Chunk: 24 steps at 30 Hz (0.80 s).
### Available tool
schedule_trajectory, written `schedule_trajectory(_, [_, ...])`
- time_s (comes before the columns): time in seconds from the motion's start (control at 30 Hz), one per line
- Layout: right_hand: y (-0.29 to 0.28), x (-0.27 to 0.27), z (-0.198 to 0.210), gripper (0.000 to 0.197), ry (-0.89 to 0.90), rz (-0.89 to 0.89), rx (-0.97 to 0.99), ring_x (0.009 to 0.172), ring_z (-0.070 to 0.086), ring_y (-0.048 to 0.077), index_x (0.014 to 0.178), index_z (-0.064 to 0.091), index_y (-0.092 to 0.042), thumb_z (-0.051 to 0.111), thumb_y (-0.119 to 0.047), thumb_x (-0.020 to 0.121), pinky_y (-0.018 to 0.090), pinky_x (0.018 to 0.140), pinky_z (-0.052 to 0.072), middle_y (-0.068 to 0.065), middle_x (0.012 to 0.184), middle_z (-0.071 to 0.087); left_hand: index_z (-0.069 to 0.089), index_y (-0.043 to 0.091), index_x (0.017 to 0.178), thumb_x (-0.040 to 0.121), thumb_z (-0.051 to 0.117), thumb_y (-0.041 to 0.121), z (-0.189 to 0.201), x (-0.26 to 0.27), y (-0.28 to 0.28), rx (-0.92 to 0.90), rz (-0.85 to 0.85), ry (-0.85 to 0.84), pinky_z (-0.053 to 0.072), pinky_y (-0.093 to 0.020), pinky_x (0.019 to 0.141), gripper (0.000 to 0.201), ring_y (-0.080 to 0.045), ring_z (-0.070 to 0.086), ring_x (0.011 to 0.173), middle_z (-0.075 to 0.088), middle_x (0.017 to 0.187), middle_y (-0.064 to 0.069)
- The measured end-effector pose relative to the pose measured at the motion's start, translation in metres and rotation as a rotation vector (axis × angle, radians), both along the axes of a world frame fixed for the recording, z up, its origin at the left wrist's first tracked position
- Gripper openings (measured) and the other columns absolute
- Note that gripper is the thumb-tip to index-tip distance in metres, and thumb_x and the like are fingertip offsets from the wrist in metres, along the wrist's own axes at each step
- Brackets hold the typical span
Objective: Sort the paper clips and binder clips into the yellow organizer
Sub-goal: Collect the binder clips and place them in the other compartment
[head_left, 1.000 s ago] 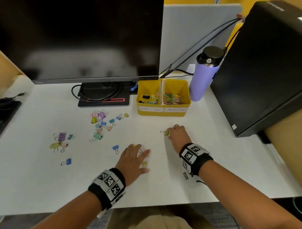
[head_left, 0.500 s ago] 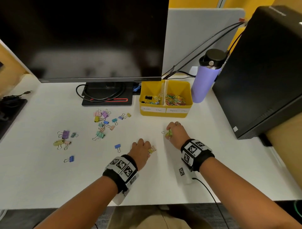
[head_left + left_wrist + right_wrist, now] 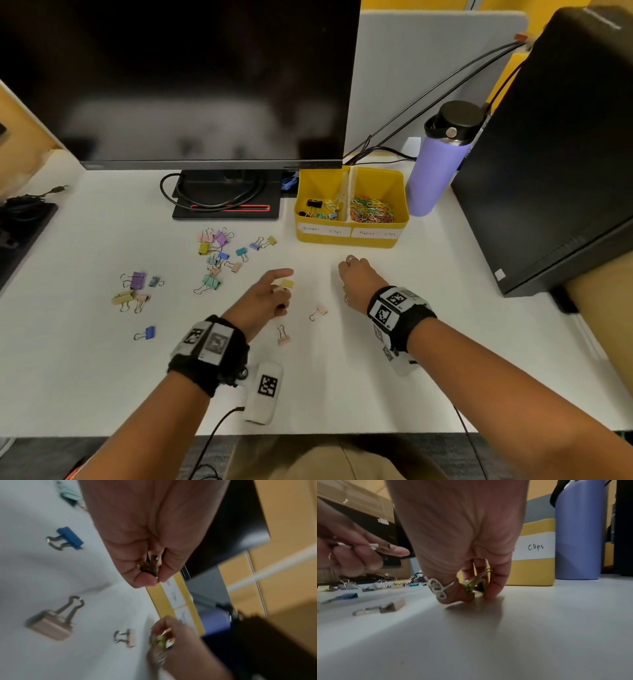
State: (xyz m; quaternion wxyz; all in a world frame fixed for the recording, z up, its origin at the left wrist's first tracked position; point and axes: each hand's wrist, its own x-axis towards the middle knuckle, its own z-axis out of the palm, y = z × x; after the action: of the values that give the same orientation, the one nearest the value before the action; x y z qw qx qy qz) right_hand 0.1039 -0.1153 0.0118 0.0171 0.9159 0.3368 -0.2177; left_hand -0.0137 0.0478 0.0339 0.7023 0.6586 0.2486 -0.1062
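The yellow organizer (image 3: pixel 352 236) stands at the back, with binder clips in its left compartment and coloured paper clips (image 3: pixel 371 209) in its right one. My left hand (image 3: pixel 282 287) hovers above the table and pinches a yellow binder clip (image 3: pixel 287 283); in the left wrist view the left hand (image 3: pixel 150 574) is curled round clip wires. My right hand (image 3: pixel 476 595) has its fingertips on the table and pinches a green binder clip (image 3: pixel 475 586). Two pink binder clips (image 3: pixel 318 311) (image 3: pixel 283 335) lie between the hands.
Loose binder clips lie in a cluster (image 3: pixel 219 253) and a smaller group (image 3: pixel 133 287) to the left, plus a blue one (image 3: pixel 147 332). A purple bottle (image 3: pixel 438 164) stands right of the organizer, a black box (image 3: pixel 555 154) beyond it, and the monitor base (image 3: pixel 226 205) behind.
My left hand went from flat on the table to curled round a yellow clip, then rose and moved forward, leaving two pink clips behind. My right hand stayed put, pinching its clip.
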Motion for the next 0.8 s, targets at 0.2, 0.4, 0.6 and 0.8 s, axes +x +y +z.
schedule_trajectory(0.2, [0.007,-0.001,-0.010,0.035,0.076,-0.140,0.141,0.113,0.046,0.035,0.119,0.042,0.001,0.048,-0.013,0.087,0.037,0.094,0.040,0.022,0.129,0.040,0.044,0.021,0.062,0.089,0.051,0.034,0.006,-0.006,0.036,-0.469,0.530,0.056,0.037,-0.014,0.039,0.031,-0.011,0.047,0.047,0.044,0.053,0.004])
schedule_trajectory(0.4, [0.014,-0.008,-0.013,0.036,0.017,-0.169,0.132,0.107,0.054,0.032,0.118,0.042,0.001,0.040,0.008,0.084,0.034,0.087,0.046,0.023,0.124,0.046,0.052,0.017,0.067,0.075,0.069,0.046,0.005,-0.012,0.048,0.304,0.372,0.190,0.032,-0.023,0.051,0.035,-0.016,0.039,0.056,0.044,0.060,0.000])
schedule_trajectory(0.6, [-0.009,-0.007,0.003,0.027,0.679,-0.696,0.732,0.072,0.051,0.019,0.115,0.048,0.001,0.039,0.007,0.090,0.022,0.056,0.048,0.008,0.084,0.051,0.052,0.020,0.125,0.082,0.066,0.029,-0.015,-0.026,0.047,1.014,-0.196,0.205,0.047,-0.029,0.090,0.046,-0.022,0.059,0.098,0.049,0.118,-0.010])
schedule_trajectory(0.8, [-0.027,-0.005,0.007,0.039,1.750,-1.297,1.260,0.060,0.057,0.024,0.069,0.062,0.003,0.077,0.010,0.033,0.022,0.040,0.048,0.015,0.067,0.052,0.058,0.013,0.115,0.089,0.058,0.023,-0.029,-0.026,0.040,1.151,-0.226,0.192,0.046,-0.027,0.085,0.028,-0.024,0.059,0.103,0.056,0.115,-0.009])
